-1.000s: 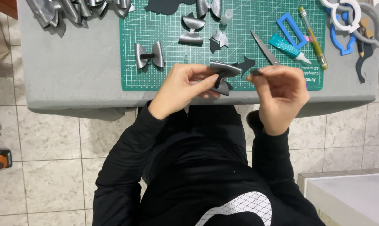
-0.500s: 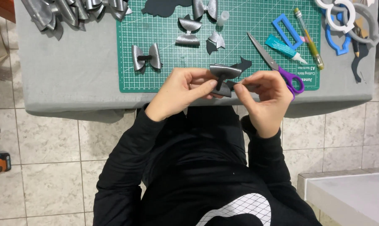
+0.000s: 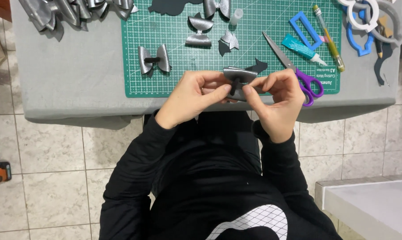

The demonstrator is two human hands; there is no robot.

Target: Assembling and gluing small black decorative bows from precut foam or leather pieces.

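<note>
Both my hands hold a small silver-grey bow piece (image 3: 239, 74) over the near edge of the green cutting mat (image 3: 174, 75). My left hand (image 3: 193, 95) pinches it from the left, thumb and fingers at its dark middle. My right hand (image 3: 278, 100) pinches it from the right. A finished silver bow (image 3: 154, 59) lies on the mat to the left. Purple-handled scissors (image 3: 294, 66) lie just beyond my right hand. A dark cut-out scrap (image 3: 257, 67) sits behind the held piece.
A grey-covered table (image 3: 72, 84) carries a heap of silver bows (image 3: 72, 11) at far left, loose bow parts (image 3: 200, 31), a teal glue tube (image 3: 302, 48), a blue frame template (image 3: 306, 30), a pen (image 3: 329, 39) and white and blue templates (image 3: 370, 18). Tiled floor lies below; a white box (image 3: 374, 209) is at right.
My hands have drawn closer together on the bow piece. The right hand shifted left off the scissors' handles, which now show beside it.
</note>
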